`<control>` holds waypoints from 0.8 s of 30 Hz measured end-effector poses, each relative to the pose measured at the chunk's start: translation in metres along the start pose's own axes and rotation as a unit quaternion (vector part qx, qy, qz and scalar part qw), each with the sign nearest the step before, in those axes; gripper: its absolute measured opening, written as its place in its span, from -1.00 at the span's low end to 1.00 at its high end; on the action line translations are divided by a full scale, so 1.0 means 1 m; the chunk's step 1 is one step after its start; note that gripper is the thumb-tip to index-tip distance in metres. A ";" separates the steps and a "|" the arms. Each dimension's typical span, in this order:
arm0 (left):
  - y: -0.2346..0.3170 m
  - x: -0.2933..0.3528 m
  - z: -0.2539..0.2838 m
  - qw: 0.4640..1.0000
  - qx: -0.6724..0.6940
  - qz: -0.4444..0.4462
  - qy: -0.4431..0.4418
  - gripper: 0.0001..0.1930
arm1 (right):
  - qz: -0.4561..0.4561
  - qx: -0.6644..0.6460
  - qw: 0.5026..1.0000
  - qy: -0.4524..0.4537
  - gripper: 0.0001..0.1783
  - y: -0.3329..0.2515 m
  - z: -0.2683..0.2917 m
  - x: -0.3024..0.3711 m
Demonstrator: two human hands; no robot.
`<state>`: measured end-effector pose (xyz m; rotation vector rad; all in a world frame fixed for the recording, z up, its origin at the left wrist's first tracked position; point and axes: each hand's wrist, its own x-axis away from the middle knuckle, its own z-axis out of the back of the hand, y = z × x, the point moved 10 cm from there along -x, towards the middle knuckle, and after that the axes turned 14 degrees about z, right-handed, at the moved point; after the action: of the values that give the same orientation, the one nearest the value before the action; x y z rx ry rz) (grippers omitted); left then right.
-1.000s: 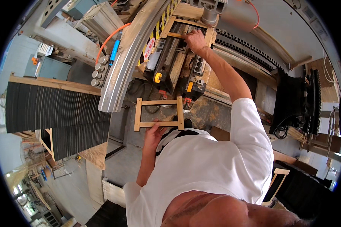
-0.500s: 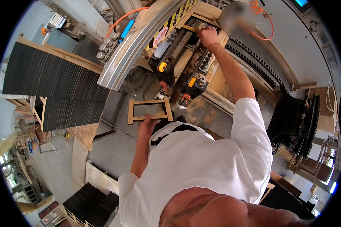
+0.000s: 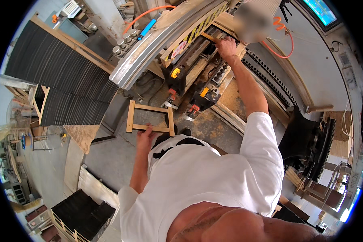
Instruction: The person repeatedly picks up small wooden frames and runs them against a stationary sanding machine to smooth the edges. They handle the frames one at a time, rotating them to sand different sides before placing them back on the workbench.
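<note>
In my left hand is a small rectangular wooden frame. My fingers close round its near rail, and the frame is held out in front of my waist at the left. My right arm reaches far forward to the woodworking machine. There my right hand grips a second wooden frame, set in the machine's far end; a grey blurred patch covers part of the area beside it. Yellow knobs and red-tipped clamps sit on the machine's near ends.
A curved metal-edged guard beam with a striped warning band crosses at upper left. Beyond it stands a large stack of dark strips. Orange air hoses hang near the screen. Sawdust covers the floor below.
The frame in my left hand has tilted, showing more of its light wooden faces. My right hand stays on the frame in the machine. The whole view has shifted slightly.
</note>
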<state>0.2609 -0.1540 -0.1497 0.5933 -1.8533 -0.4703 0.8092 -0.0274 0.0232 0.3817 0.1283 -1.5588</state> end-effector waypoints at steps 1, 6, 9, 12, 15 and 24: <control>0.006 0.007 0.005 1.000 -0.016 -0.010 0.014 -0.64 | 0.001 -0.002 1.000 0.008 -0.71 -0.001 0.002 -0.001; 0.081 0.076 0.028 0.980 -0.117 -0.158 0.029 -0.63 | -0.036 0.007 0.999 -0.018 -0.67 0.000 0.001 0.001; 0.141 0.135 0.058 0.957 -0.156 -0.231 0.081 -0.63 | -0.016 -0.020 0.999 -0.044 -0.71 -0.015 0.015 0.000; 0.211 0.201 0.082 0.926 -0.159 -0.332 0.085 -0.72 | -0.072 0.074 0.985 -0.140 -0.66 -0.006 0.019 0.004; 0.268 0.239 0.156 0.911 -0.084 -0.391 0.098 -0.78 | -0.014 -0.005 0.997 0.075 -0.62 -0.031 0.066 -0.002; 0.496 0.226 0.324 0.916 -0.012 -0.398 0.048 -0.72 | -0.010 -0.362 0.884 0.296 -0.81 -0.247 0.171 0.045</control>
<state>-0.1972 0.1184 0.1942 1.3355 -1.4459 -0.9689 0.5388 -0.1158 0.1303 0.2413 1.1588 -1.2554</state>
